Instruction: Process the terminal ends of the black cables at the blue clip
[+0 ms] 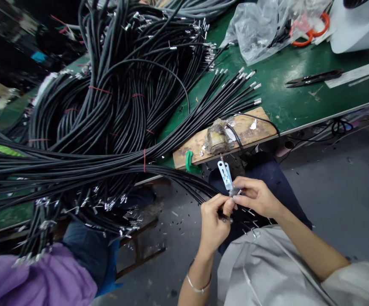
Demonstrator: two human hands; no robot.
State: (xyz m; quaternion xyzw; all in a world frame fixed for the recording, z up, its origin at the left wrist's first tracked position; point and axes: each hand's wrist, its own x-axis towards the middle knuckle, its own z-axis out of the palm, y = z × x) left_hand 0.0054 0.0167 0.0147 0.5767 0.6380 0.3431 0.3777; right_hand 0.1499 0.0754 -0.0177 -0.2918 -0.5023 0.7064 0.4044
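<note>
While your left hand (214,219) and right hand (259,197) meet, fingertips closed on a small dark piece (234,191), the light-blue clip (225,174) sits just beyond them, long axis angling down from the wooden board (184,149) toward your fingertips. Neither hand's clearly nearer, tbh. Black cables (189,180) run in beside your left; can't tell if the piece joins them.

From where I stand, the floor (340,187) is dull grey and littered with small scraps — light glints off the green tabletop (302,102), pale along its edge — and a dark wooden stool (144,250) stands below it.
</note>
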